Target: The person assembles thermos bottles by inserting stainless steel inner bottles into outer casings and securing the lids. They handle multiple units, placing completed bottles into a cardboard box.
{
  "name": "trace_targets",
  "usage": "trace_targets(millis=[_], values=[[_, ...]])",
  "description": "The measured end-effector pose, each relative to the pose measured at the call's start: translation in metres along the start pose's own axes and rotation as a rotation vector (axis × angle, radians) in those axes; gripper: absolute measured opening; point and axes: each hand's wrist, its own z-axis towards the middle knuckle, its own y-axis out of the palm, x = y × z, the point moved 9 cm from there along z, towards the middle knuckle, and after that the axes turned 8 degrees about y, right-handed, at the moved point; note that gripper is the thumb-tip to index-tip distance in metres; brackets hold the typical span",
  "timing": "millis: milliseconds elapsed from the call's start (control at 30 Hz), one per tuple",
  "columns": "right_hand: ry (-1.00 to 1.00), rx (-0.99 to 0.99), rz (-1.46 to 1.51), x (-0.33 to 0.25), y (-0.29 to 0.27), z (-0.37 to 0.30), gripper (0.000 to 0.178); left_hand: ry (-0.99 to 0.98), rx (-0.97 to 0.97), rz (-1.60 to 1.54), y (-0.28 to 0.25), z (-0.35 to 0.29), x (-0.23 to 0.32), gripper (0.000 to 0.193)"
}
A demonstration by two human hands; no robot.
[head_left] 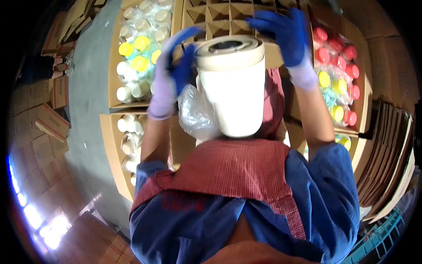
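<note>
A tall white cylindrical container (233, 94) with a cream lid and a dark round recess in its top is in front of my chest. My left hand (179, 64), in a blue glove with a lilac cuff, is beside the lid with thumb and fingers curved apart. Against the container, below that hand, is a crumpled clear plastic bag (195, 112); whether my fingers touch it is hidden. My right hand (285, 37), gloved alike, is apart from the container at its upper right, fingers stretched leftward over a carton with cardboard dividers (218, 14).
A carton (115, 72) at left holds bottles with yellow and whitish caps; another (113, 152) is nearer. On the right, a carton (362, 88) holds red- and yellow-capped bottles. Flattened cardboard (382, 154) is stacked beside a turquoise crate (378, 237). A person's feet (59, 68) show far left.
</note>
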Motion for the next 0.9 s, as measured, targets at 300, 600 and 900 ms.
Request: trace_targets(millis=[300,600,900], values=[[0.359,0.18,-0.045,0.016,0.027,-0.007,0.047,-0.171,-0.162,-0.895,0.015,0.007,0.009,0.034],[0.274,-0.111,0.008,-0.005,0.073,-0.052,0.029,0.619,-0.972,0.251,0.06,-0.005,0.128,0.029],[0.18,0.144,-0.321,-0.036,0.088,-0.053,0.027,0.638,-0.787,0.606,0.049,-0.007,0.111,0.03]])
